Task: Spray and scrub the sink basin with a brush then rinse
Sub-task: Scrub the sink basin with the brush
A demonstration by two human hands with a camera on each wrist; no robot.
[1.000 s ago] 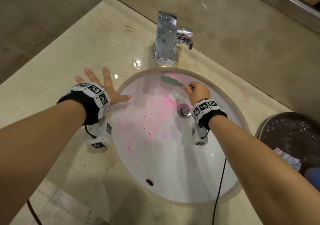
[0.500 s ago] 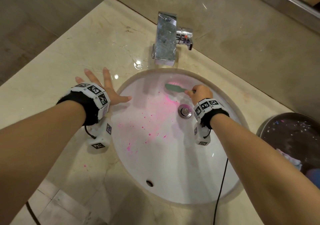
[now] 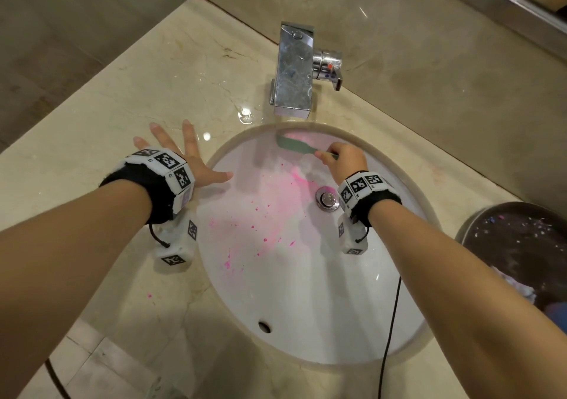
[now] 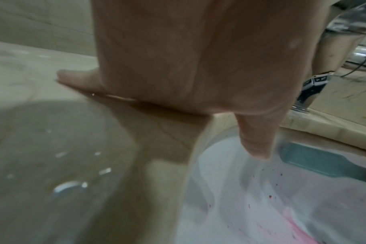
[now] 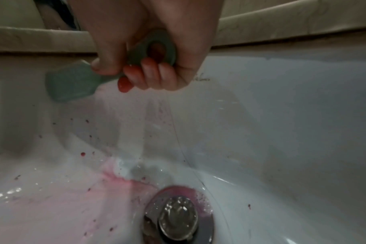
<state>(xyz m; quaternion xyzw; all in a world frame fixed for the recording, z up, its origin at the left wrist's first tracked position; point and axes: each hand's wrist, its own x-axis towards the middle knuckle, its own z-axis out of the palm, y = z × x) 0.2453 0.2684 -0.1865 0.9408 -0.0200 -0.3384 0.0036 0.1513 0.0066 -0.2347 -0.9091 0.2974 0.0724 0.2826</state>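
The right hand [image 5: 148,54] is gripping the handle of the green brush [image 3: 296,145], fingers and thumb curled tight round it, the ringed end of the handle sticking out at the heel of the grip in the right wrist view; the flat brush head is pressing on the far wall of the sink basin [image 3: 306,291], just under the rim below the faucet [image 3: 294,70]. The brush is looking light and stiff, a hard plastic paddle that should not bend much under pressure, and with the basin wet its handle is probably getting slippery, so a full wrap low on the handle near the head, as here, is likely giving the best control. The left hand [image 3: 196,165] is lying flat with fingers spread on the surface at the basin's left edge, thumb reaching over the rim, holding nothing. Pink stain [image 3: 294,184] is smearing from the far wall down to the drain plug [image 3: 328,199], with specks scattering toward the left side. A dark round bin [image 3: 521,245] is sitting at the right edge of the head view
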